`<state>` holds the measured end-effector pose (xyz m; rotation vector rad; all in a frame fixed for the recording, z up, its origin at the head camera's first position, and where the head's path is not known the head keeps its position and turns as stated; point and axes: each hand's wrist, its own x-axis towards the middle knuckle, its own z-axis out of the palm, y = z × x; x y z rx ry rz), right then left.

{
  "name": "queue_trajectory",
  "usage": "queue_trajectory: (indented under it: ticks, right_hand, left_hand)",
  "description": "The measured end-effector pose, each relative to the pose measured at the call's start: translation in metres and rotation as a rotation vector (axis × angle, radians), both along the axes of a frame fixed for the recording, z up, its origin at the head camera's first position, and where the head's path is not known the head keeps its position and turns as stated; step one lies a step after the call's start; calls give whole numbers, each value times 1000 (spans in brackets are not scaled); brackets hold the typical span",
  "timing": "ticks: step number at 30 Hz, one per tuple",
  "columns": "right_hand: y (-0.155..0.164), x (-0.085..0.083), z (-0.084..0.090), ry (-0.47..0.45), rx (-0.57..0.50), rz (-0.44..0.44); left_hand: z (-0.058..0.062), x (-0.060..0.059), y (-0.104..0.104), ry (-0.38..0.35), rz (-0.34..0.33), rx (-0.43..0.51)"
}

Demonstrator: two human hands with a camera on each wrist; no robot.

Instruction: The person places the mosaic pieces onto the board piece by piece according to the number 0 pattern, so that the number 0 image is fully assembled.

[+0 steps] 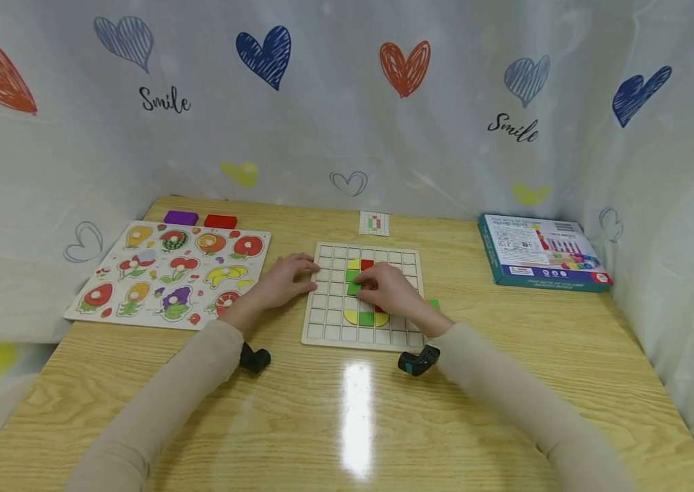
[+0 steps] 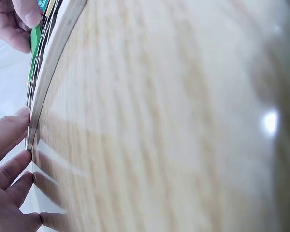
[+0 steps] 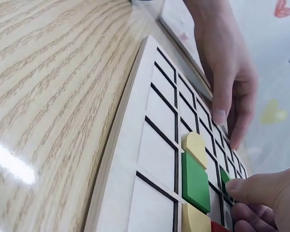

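A wooden grid board (image 1: 322, 321) lies mid-table with yellow, red and green tiles in its middle columns. My right hand (image 1: 364, 287) is over them, and its fingertips pinch a small green tile (image 3: 225, 178) down in a cell. Beside that sit a larger green tile (image 3: 194, 181) and a yellow rounded tile (image 3: 195, 146). My left hand (image 1: 309, 270) rests with straight fingers on the board's left edge (image 2: 42, 82). In the left wrist view, the left hand's fingers (image 2: 9, 145) touch that edge. Tiles under the right palm are hidden.
A fruit peg puzzle (image 1: 169, 273) lies to the left, with a purple block (image 1: 180, 218) and a red block (image 1: 220, 221) behind it. A small pattern card (image 1: 374, 223) lies beyond the board. A blue box (image 1: 540, 253) sits at right. A printed curtain surrounds the table.
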<state>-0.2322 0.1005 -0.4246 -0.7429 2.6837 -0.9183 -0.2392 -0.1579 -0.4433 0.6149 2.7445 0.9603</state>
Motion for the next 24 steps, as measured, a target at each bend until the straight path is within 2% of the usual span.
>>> queue_trajectory:
  ticks: [12,20,24]
  right_hand:
    - [-6,3,0,-3,-7,-3]
    - [-6,3,-4,44,4,-6]
    - [-3,5,-3,57,-28,-36]
  left_hand:
    - [-1,-1,-1,2,-2,3]
    - [-1,-1,0,-2,-1,2]
    - [-1,0,0,2,0,5]
